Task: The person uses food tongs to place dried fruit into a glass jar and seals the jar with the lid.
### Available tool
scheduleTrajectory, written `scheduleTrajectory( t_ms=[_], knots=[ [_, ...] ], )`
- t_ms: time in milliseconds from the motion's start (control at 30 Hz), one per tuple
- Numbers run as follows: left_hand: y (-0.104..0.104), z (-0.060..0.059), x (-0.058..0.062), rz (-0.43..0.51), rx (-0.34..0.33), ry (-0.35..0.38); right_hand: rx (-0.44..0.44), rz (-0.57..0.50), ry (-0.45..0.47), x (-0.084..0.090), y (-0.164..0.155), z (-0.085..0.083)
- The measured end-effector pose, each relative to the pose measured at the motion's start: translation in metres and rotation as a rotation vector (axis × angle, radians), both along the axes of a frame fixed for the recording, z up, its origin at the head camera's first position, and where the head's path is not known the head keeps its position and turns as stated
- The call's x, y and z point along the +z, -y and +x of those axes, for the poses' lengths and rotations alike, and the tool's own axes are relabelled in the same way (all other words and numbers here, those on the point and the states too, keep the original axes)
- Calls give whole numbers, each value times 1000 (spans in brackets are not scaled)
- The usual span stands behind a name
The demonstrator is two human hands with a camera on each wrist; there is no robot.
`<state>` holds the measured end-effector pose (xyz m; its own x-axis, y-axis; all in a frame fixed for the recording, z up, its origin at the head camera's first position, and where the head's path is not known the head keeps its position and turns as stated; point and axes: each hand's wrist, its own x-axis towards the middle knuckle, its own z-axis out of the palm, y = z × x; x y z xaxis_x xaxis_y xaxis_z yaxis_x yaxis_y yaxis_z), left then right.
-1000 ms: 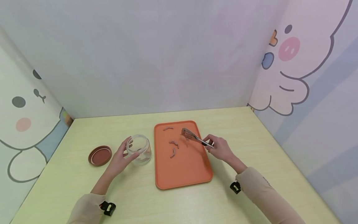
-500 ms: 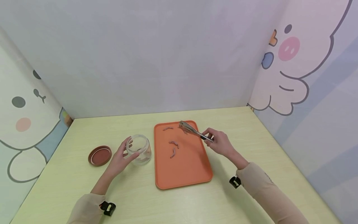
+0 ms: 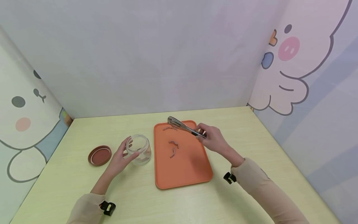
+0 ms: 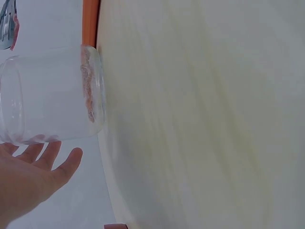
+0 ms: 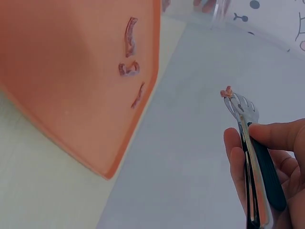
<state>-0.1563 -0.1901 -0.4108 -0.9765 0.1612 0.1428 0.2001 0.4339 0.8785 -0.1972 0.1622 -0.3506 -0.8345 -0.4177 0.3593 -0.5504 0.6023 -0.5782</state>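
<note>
My right hand [image 3: 213, 140] grips metal tongs [image 3: 183, 127] with dark handle pads, raised over the far end of an orange tray [image 3: 183, 174]. Pinched at the tongs' tips is a small reddish meat-like strip [image 5: 227, 92]. Three similar strips lie on the tray: a straight one [image 3: 173, 152], a bent one [image 3: 174, 143] and one near the far edge [image 3: 167, 128]. Left of the tray stands an uncapped glass jar [image 3: 144, 156], with reddish pieces [image 4: 87, 81] at its bottom. My left hand [image 3: 118, 160] holds the jar's side, thumb at the front and fingers behind.
A reddish-brown round lid [image 3: 99, 155] lies on the pale wooden table [image 3: 134, 196], left of the jar. Light curtains with cartoon animals [image 3: 291, 62] enclose the back and sides of the table.
My right hand has lifted the tongs with the strip off the tray's right part and carried them left and up. The left hand and jar have stayed in place.
</note>
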Motion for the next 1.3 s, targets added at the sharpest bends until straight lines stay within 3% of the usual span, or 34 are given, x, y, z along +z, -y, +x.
scheduleTrajectory(
  t_ms=[367,700,1000,1300],
  knots=[
    [0,0,1,-3,2,9,83,-6,-33,11,26,6],
    [0,0,1,-12,8,23,170,5,-102,9,47,9],
    [0,-1,2,-10,12,37,221,-17,-46,7,68,11],
    [1,-1,0,-4,1,20,197,56,-30,6,83,16]
  ],
)
